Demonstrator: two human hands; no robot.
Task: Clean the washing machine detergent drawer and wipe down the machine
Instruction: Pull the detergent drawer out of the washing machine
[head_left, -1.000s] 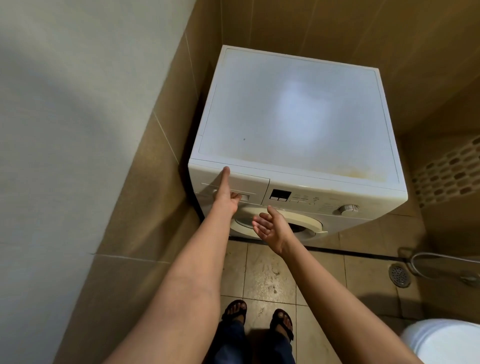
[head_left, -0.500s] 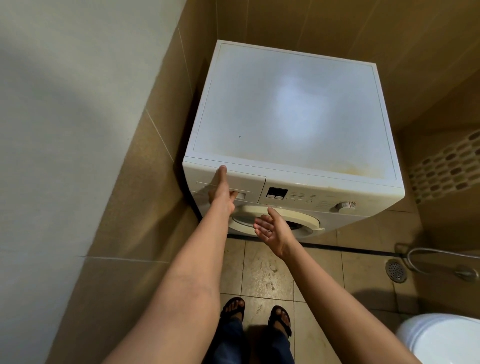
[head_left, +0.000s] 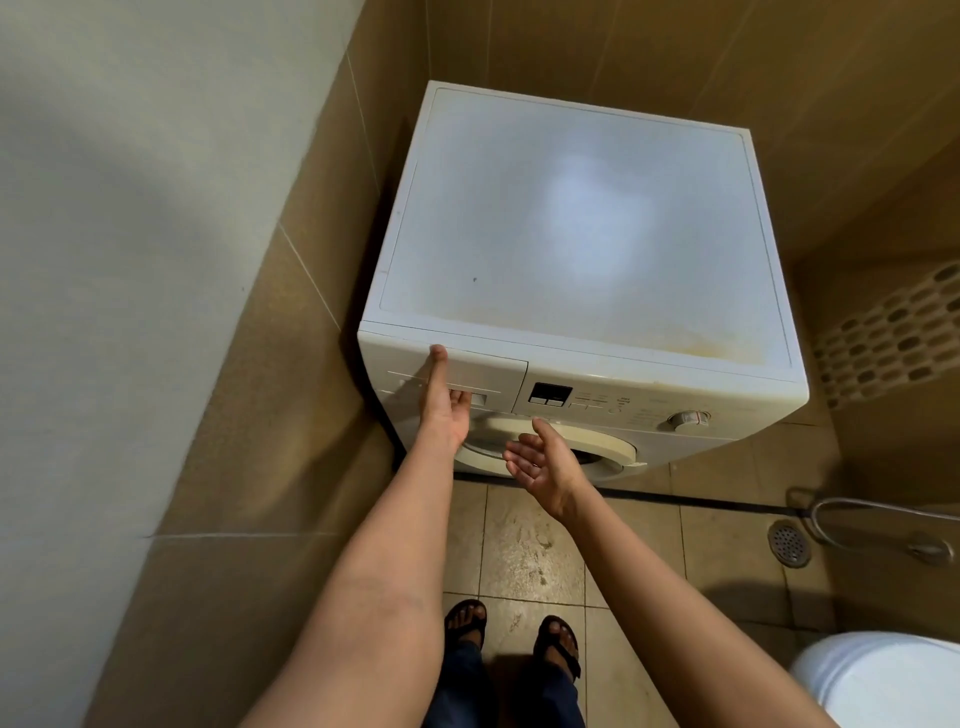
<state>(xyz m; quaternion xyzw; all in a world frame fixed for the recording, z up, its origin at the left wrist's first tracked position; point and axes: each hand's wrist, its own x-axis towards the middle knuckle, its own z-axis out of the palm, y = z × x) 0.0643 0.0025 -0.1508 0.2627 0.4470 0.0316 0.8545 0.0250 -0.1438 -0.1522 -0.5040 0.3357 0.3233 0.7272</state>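
A white front-loading washing machine stands in a tiled corner, its top dusty with a yellowish stain near the front right. The detergent drawer at the front's upper left is closed. My left hand grips the drawer front: the thumb lies straight up against the panel, and the fingers curl into the handle recess. My right hand hovers palm up with relaxed fingers in front of the round door, holding nothing.
A display and a dial sit on the control panel. A wall runs close along the left. A floor drain, a metal hose and a white toilet are at the right. My sandalled feet stand on the tiles below.
Both hands stay almost where they were; the left keeps its hold on the closed drawer. Only the view has shifted slightly.
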